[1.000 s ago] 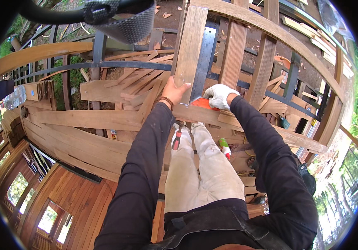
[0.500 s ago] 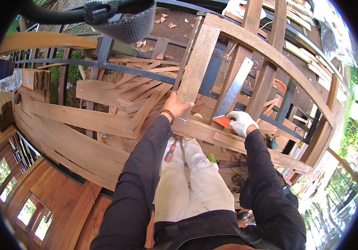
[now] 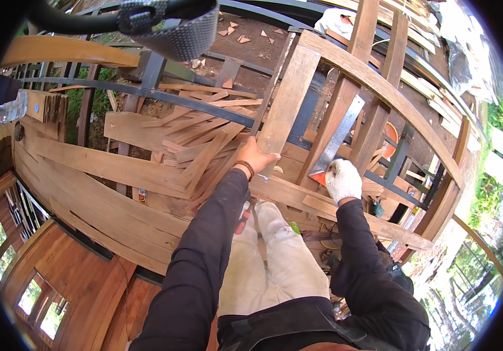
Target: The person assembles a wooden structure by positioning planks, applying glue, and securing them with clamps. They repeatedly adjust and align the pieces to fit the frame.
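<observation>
Nearest, pale trousers [image 3: 275, 263] and dark sleeves, standing on a wooden frame. Just beyond, left hand [image 3: 255, 157], bare with a bead bracelet, grip closed on the lower end of an upright plank [image 3: 286, 99]. Beside it, right hand [image 3: 343, 180] in a white glove, grip clamped on the orange-handled end of a metal square [image 3: 340, 136] leaning against a slanted post [image 3: 374, 126]. Farther left, loose offcuts [image 3: 199, 140] piled on boards; farthest, bare ground strewn with wood chips [image 3: 237, 38].

Bright, soft daylight, probably from overhead; crisp centre, heavy fisheye bending and a black vignette at the rim.
</observation>
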A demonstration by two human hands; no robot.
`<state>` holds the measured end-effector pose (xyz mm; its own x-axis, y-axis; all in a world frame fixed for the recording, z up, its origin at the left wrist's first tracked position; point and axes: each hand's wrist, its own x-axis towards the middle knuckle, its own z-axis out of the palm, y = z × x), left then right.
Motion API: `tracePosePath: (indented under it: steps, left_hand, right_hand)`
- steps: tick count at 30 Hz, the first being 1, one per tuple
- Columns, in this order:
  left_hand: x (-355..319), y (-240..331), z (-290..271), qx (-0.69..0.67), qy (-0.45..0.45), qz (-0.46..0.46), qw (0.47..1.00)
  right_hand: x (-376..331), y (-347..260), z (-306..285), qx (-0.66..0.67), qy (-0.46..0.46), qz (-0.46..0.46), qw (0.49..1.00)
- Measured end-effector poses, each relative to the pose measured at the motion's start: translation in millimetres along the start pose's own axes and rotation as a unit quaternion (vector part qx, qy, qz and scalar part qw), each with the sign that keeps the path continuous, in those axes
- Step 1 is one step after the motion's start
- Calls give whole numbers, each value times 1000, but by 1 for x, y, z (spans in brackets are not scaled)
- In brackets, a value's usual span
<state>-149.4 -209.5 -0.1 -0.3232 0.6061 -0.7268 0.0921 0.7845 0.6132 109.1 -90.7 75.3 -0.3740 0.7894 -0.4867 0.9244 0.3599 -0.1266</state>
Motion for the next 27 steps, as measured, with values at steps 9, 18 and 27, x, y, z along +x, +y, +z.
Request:
tracePosePath:
  steps: [9,18,27]
  left_hand:
    - [4,-4,0,-27,-18,17,999]
    - [-5,19,-13,-24,-70,-46,996]
    - [-7,7,2,22,7,3,1000]
  right_hand:
    - [172,-158,31,607,45,233,759]
    - [171,-162,26,544,70,247,799]
    - [169,-156,28,592,51,231,770]
